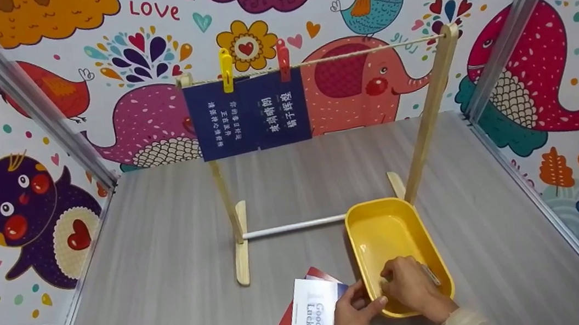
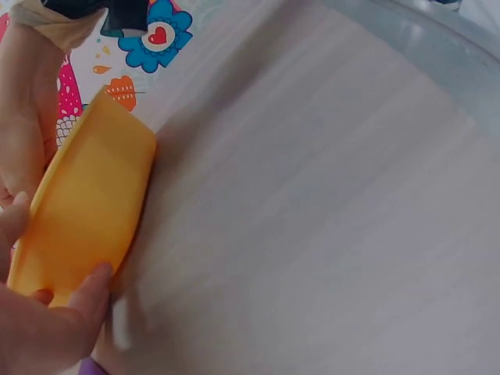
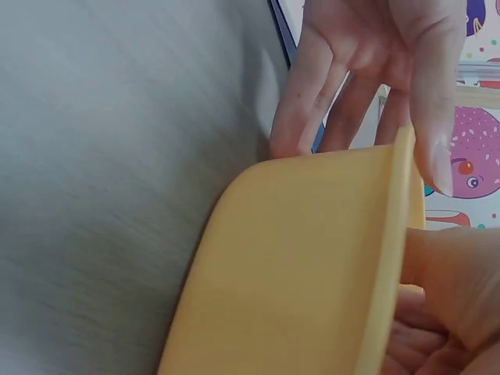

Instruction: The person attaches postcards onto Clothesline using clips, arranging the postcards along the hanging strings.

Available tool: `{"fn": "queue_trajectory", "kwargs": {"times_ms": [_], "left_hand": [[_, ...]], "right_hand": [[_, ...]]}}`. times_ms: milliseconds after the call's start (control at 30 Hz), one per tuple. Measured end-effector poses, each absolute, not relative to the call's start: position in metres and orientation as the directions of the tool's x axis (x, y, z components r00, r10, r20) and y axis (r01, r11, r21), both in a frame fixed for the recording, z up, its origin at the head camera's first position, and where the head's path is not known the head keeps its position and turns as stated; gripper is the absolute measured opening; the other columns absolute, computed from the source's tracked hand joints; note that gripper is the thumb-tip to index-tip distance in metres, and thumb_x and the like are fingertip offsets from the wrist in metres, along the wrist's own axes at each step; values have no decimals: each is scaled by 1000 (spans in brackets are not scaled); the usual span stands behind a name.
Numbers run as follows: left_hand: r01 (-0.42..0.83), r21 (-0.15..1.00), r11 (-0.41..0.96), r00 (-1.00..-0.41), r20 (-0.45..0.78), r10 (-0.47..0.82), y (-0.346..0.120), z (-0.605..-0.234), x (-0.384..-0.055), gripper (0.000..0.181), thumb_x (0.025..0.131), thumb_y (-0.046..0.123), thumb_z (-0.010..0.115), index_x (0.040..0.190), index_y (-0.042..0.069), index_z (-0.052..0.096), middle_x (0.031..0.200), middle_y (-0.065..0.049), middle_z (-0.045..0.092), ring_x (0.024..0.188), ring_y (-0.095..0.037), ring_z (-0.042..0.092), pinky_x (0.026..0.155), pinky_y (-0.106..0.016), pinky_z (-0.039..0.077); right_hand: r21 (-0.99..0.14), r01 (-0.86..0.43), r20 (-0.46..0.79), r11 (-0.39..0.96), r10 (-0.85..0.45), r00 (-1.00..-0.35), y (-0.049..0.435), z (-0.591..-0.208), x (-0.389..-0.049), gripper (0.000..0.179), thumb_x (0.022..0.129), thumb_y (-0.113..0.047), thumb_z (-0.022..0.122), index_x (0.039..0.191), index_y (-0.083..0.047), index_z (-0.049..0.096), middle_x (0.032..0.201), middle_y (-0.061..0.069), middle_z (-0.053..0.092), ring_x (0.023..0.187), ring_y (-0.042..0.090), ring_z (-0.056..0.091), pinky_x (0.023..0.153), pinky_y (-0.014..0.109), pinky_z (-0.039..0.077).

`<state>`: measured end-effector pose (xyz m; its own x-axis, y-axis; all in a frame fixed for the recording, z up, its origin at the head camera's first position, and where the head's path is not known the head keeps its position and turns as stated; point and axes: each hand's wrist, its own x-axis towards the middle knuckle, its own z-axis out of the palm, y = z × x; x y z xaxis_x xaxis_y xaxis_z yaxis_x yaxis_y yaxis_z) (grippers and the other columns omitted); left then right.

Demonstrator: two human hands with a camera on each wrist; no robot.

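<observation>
A yellow tray [image 1: 363,242] with raised sides stands on the table. My left hand [image 1: 353,315] grips its near left corner, thumb over the rim and fingers against the outer wall, as the left wrist view also shows. Inside the tray is my right hand [image 1: 412,285], fingers bent downward. A small pale bit shows at its fingertips, too hidden to identify. Beside that hand, along the tray's right wall, lies a narrow light-coloured piece [image 1: 432,275]. Just left of my left hand lies a white "Good Luck" card [image 1: 311,314] over a red card [image 1: 287,318].
Behind stands a wooden rack [image 1: 427,118] with a rope [image 1: 364,52] across its top. A yellow clothespin [image 1: 227,71] and a red clothespin [image 1: 283,61] hold dark blue cards [image 1: 251,117] on it. A white bar [image 1: 294,227] joins its feet.
</observation>
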<state>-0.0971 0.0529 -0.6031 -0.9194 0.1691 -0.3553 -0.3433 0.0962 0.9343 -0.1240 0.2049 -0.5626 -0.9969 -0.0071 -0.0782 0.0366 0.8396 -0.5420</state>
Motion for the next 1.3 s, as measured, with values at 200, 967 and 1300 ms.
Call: {"fn": "queue_trajectory", "kwargs": {"times_ms": [200, 967, 1300], "left_hand": [[-305, 951, 55, -935, -310, 171, 52, -603, -95, 68, 83, 30, 83, 135, -4, 57, 113, -7, 71, 101, -18, 70, 85, -31, 60], [-120, 963, 242, -991, -103, -83, 15, -598, -94, 34, 80, 12, 82, 112, 2, 74, 105, -12, 75, 90, -19, 66, 77, -27, 54], [-136, 817, 561, -981, -33, -190, -39, -601, -100, 48, 67, 16, 91, 111, 6, 74, 104, -12, 71, 97, -27, 66, 84, -40, 54]], "right_hand": [[-572, -127, 93, 810, -90, -992, 207, -566, -119, 11, 71, 1, 81, 79, -5, 78, 72, 4, 75, 65, 11, 66, 58, 24, 55], [-641, -144, 209, 754, -9, -978, 182, -536, -115, 16, 73, 1, 83, 86, -7, 81, 79, 3, 78, 69, 10, 72, 65, 24, 60], [-681, -224, 286, 697, -28, -958, 171, -523, -107, 17, 70, 3, 84, 84, -6, 80, 77, 3, 78, 66, 9, 71, 62, 19, 58]]}}
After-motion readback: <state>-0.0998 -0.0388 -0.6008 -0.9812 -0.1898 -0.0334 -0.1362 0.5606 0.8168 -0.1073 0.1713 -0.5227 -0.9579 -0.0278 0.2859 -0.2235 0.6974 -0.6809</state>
